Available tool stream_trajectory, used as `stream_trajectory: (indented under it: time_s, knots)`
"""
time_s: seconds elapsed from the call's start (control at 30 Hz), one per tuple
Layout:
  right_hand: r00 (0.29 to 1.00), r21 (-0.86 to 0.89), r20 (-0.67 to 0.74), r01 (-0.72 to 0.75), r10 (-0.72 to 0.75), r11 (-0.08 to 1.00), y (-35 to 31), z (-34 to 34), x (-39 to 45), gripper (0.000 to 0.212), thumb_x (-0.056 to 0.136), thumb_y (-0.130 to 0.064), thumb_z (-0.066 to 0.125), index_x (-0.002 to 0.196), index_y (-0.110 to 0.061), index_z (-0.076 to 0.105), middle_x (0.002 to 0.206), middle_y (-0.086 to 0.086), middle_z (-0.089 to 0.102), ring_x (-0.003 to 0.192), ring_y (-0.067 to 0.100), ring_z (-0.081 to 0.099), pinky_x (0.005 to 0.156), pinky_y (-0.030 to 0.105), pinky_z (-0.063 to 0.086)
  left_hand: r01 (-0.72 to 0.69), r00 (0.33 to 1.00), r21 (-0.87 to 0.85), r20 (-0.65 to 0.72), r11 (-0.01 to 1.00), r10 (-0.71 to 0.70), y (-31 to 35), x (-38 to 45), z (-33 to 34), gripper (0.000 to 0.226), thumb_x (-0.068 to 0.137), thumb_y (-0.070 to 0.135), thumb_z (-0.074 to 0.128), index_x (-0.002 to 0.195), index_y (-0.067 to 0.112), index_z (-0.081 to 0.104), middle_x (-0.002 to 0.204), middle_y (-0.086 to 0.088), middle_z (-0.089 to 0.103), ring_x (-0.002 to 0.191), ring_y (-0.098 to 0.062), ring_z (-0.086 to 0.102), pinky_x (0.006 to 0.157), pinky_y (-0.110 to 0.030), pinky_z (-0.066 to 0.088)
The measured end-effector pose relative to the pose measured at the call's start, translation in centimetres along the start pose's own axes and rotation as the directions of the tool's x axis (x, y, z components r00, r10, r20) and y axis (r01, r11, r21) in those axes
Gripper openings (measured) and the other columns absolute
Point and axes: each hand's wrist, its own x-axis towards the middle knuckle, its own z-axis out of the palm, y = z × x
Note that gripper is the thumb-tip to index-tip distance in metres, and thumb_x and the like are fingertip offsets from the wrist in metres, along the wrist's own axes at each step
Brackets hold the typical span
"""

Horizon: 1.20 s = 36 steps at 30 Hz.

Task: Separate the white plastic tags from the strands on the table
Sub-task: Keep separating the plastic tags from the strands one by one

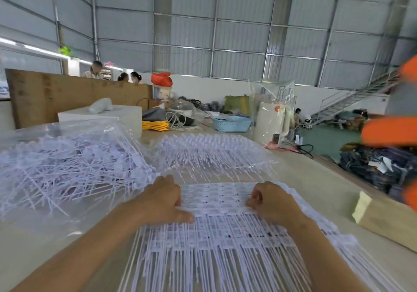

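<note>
Head view, left hand (pixel 164 198) and right hand (pixel 269 199) gripping white tag sheet (pixel 216 198), print unreadable

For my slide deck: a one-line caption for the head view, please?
Both hands, left and right, grip a sheet of white tags beside a loose pile.

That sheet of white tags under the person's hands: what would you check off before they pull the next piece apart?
1. Left hand grips the sheet of white tags: ok.
2. Right hand grips its other side: ok.
3. Sheet lies flat on the table: ok.
4. Strands run straight toward the person: ok.
5. Loose pile in clear plastic within reach on the left: ok.
6. Where the sheet will tear: cannot tell.
</note>
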Motion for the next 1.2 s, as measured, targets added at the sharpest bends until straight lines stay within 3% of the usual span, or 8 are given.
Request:
stream_trajectory:
  time_s: [0.1, 0.23, 0.4, 0.53, 0.67, 0.8, 1.07, 1.2]
  knots:
    - [0.99, -0.077, -0.112, 0.074, -0.083, 0.994, -0.5, 0.0, 0.0, 0.023, 0.093, -0.043, 0.05, 0.09, -0.022, 0.059, 0.101, -0.003, 0.054, 0.096, 0.019, 0.055, 0.087, 0.036, 0.044, -0.043, 0.983, 0.077, -0.175, 0.996, 0.056, 0.6, -0.2, -0.5, 0.048, 0.08, 0.064, 0.056, 0.087, 0.016, 0.058, 0.093, 0.004, 0.038, 0.086, -0.013, 0.036, 0.073, -0.03, 0.033]
    - [0.958, 0.265, -0.091, 0.286, -0.271, 0.921, -2.6, -0.1, -0.8, 0.051, 0.086, -0.062, 0.038, 0.066, -0.018, 0.053, 0.067, -0.003, 0.052, 0.065, 0.011, 0.051, 0.066, 0.03, 0.039, -0.097, 0.919, -0.017, -0.387, 0.995, 0.083, 1.7, -0.1, -0.5, 0.039, 0.077, 0.064, 0.058, 0.078, 0.03, 0.039, 0.087, 0.014, 0.034, 0.068, -0.005, 0.043, 0.056, -0.024, 0.033]
    - [0.949, 0.346, -0.146, 0.313, -0.278, 0.885, -2.7, -1.5, -1.2, 0.039, 0.073, -0.056, 0.069, 0.081, -0.017, 0.069, 0.077, -0.004, 0.064, 0.07, 0.01, 0.058, 0.067, 0.027, 0.042, -0.12, 0.886, -0.277, -0.462, 0.954, -0.023, 0.4, 0.1, -0.5, 0.037, 0.069, 0.063, 0.068, 0.069, 0.03, 0.051, 0.078, 0.015, 0.055, 0.066, -0.001, 0.052, 0.054, -0.02, 0.038]
    - [0.92, -0.015, -0.314, 0.241, -0.234, 0.97, -1.0, -3.7, -0.8, 0.038, 0.075, -0.062, 0.062, 0.094, -0.031, 0.069, 0.086, -0.011, 0.059, 0.09, 0.014, 0.054, 0.083, 0.034, 0.037, -0.138, 0.895, -0.819, -0.344, 0.557, -0.285, 0.3, 0.7, -0.4, 0.015, 0.078, 0.021, 0.077, 0.085, 0.013, 0.066, 0.081, 0.0, 0.067, 0.071, -0.014, 0.063, 0.063, -0.027, 0.054]
    - [0.922, -0.178, -0.344, 0.12, -0.176, 0.977, -0.3, -3.3, -0.6, 0.039, 0.079, -0.063, 0.055, 0.103, -0.033, 0.063, 0.1, -0.01, 0.061, 0.102, 0.015, 0.051, 0.083, 0.033, 0.03, -0.132, 0.897, -0.942, -0.247, 0.309, -0.367, 1.5, 1.4, 0.4, 0.013, 0.08, 0.008, 0.074, 0.089, 0.008, 0.065, 0.091, 0.006, 0.06, 0.062, -0.011, 0.069, 0.06, -0.017, 0.055]
    - [0.938, -0.296, -0.313, 0.051, -0.148, 0.954, -0.5, -1.7, -0.3, 0.046, 0.083, -0.066, 0.044, 0.114, -0.034, 0.057, 0.11, -0.011, 0.06, 0.108, 0.016, 0.05, 0.086, 0.036, 0.032, -0.068, 0.899, -0.944, -0.197, 0.322, -0.39, 2.0, 1.8, 1.2, 0.011, 0.08, 0.009, 0.075, 0.085, 0.001, 0.068, 0.083, -0.001, 0.065, 0.076, -0.017, 0.068, 0.08, -0.035, 0.057]
    - [0.982, -0.249, 0.19, 0.05, -0.002, 0.967, -2.6, -0.5, -0.5, 0.035, 0.101, -0.039, 0.031, 0.131, -0.028, 0.046, 0.135, 0.003, 0.042, 0.132, 0.024, 0.036, 0.106, 0.068, 0.015, -0.086, 0.859, -0.954, -0.216, 0.286, -0.464, 1.2, 1.5, 1.4, 0.026, 0.08, -0.011, 0.068, 0.092, 0.006, 0.052, 0.07, -0.009, 0.054, 0.065, -0.012, 0.056, 0.059, -0.008, 0.048]
    - [0.961, -0.067, 0.181, 0.224, -0.209, 0.972, -5.8, -1.3, 0.1, 0.034, 0.101, -0.025, 0.036, 0.131, -0.013, 0.048, 0.135, 0.011, 0.045, 0.128, 0.029, 0.042, 0.107, 0.053, 0.031, -0.153, 0.841, -0.954, -0.264, 0.259, -0.473, 1.3, 1.4, 1.7, 0.036, 0.076, -0.009, 0.072, 0.09, 0.014, 0.047, 0.072, -0.005, 0.054, 0.069, -0.014, 0.056, 0.078, -0.024, 0.049]
